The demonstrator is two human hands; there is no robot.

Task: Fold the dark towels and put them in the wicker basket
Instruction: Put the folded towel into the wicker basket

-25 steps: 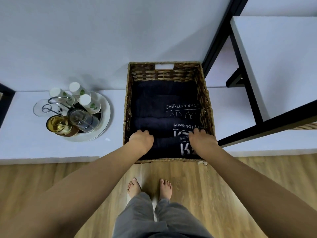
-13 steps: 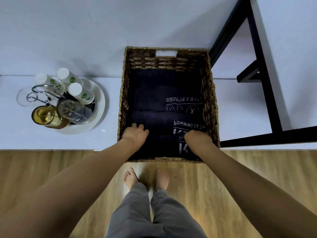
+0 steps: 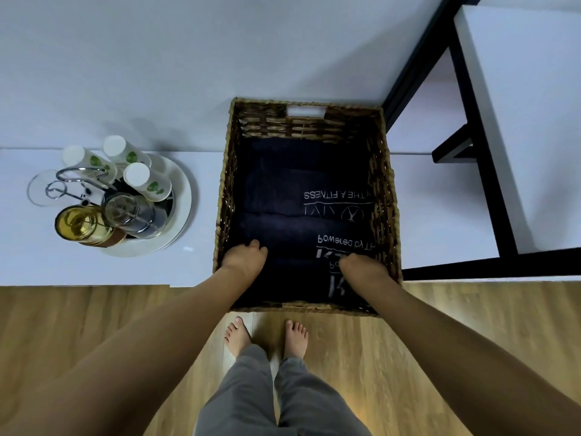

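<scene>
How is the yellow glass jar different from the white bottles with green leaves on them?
The yellow jar is see-through glass with golden liquid inside; the white bottles are solid, with leaf pictures. The jar looks wider; the bottles are slimmer. There is one jar but three bottles. All sit together on the round white tray.

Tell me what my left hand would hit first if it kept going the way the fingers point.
Most likely the next folded dark towel in the wicker basket. The left hand points toward the basket's far wall, low on the towels, though depth is hard to judge.
</scene>
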